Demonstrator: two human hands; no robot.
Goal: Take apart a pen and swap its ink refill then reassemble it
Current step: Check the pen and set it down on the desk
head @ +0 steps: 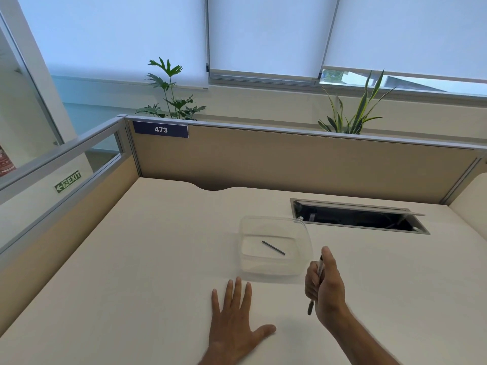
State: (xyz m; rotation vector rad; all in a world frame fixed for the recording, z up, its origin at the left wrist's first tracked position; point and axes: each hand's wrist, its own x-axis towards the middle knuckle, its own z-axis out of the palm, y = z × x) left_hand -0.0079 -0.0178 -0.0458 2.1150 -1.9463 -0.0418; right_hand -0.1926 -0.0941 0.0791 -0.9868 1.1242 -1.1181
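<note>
Your left hand (237, 316) lies flat on the pale desk (131, 272), fingers spread, holding nothing. Your right hand (325, 285) is fisted around a pen (319, 270), just beside a clear plastic container (303, 233). A dark ink refill (273, 247) lies inside that container.

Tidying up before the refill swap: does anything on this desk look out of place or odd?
Nothing spilled or damaged. The cable hatch in the desk stands open, and a refill lies alone in the clear tub.
</note>
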